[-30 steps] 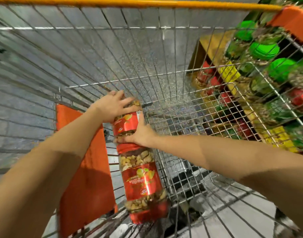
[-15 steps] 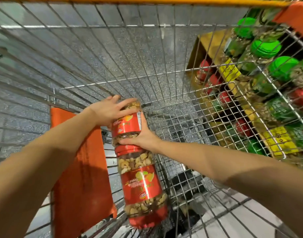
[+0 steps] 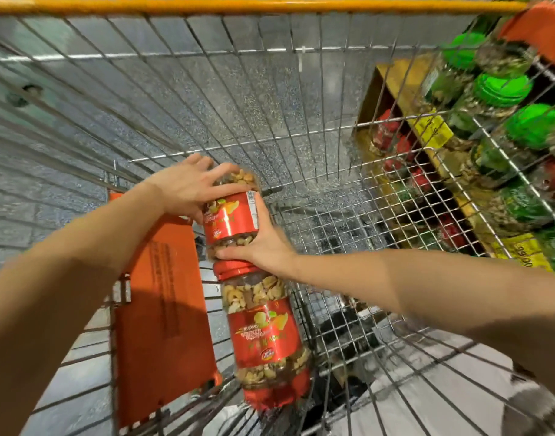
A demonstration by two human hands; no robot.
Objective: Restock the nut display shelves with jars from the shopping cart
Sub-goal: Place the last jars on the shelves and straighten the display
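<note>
Inside the cart (image 3: 269, 4), the left hand (image 3: 183, 187) curled over the upper jar's (image 3: 230, 220) far end and the right hand (image 3: 263, 243) gripped near its red lid. It lay lengthwise, lid toward the person, end to end with a second jar (image 3: 265, 335).

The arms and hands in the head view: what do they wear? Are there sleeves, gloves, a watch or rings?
Nothing worn shows. The left arm and the right arm are bare to the picture's edge, with no sleeve in view. The left hand and the right hand have no gloves. No watch or bracelet is at either wrist, and no ring shows on the visible fingers.
</note>
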